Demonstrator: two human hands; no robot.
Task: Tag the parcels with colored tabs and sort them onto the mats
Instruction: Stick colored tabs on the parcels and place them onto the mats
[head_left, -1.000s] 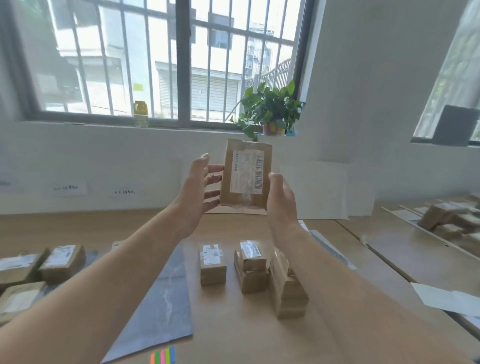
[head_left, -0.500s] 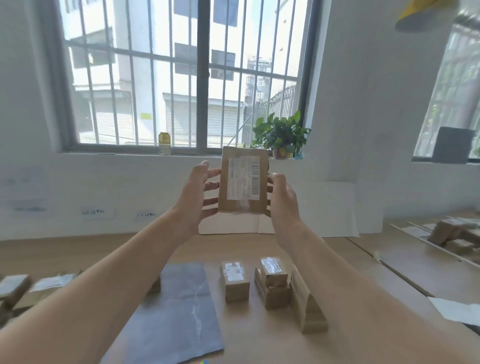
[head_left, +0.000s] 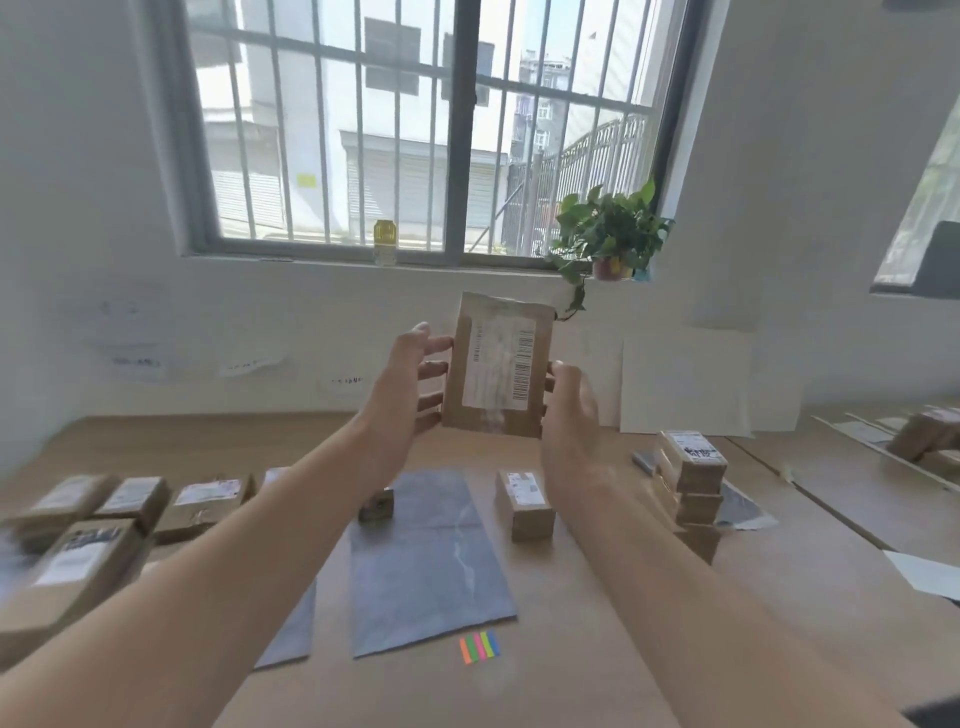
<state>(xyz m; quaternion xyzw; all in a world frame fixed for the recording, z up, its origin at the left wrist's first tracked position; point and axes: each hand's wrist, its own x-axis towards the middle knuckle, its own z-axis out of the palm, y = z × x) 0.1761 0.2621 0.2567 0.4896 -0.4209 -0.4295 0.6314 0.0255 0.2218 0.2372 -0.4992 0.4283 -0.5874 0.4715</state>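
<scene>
I hold a flat brown parcel (head_left: 498, 366) with a white barcode label upright in the air, label facing me. My left hand (head_left: 410, 384) touches its left edge with fingers spread. My right hand (head_left: 569, 410) grips its right edge, thumb in front. Below lie a grey mat (head_left: 426, 561) on the wooden table (head_left: 597, 649) and a strip of colored tabs (head_left: 479, 647) near the mat's front corner. A small parcel (head_left: 524, 504) stands right of the mat, and a tiny box (head_left: 378, 505) sits at the mat's far left corner.
Several labelled parcels (head_left: 119, 506) lie on the left of the table. A stack of parcels (head_left: 688, 480) stands on the right on another grey mat (head_left: 743, 509). A second mat (head_left: 293, 634) peeks out under my left arm. A potted plant (head_left: 608, 234) sits on the windowsill.
My view has swung left and down, so the left parcels and the colored tabs come into sight. The held parcel stays upright between both hands, tilted slightly.
</scene>
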